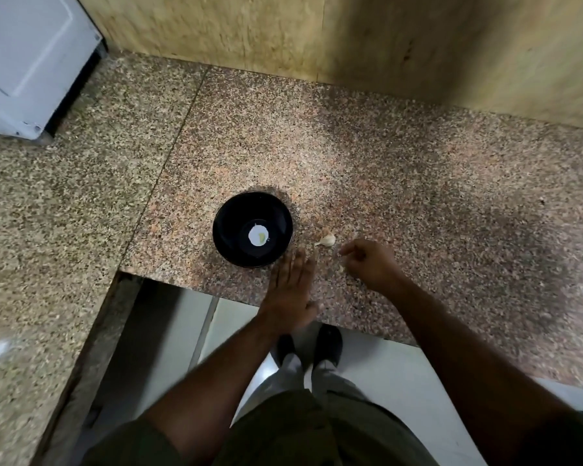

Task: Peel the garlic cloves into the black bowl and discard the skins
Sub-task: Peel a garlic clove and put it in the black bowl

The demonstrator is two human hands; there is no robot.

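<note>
Head view: left hand (292, 290) flat, holding nothing; right hand (371, 262) fingers curled, contents unclear. Garlic clove (327, 241) near desk (418, 196) edge; a careless sweep could knock it off, missing black bowl (223, 243).

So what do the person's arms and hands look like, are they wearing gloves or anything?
No gloves. Both hands, the left hand and the right hand, are bare, with no rings, watch or bracelets showing. The forearms are bare too; olive-green short sleeves start only near the elbows, at the bottom of the picture.
</note>
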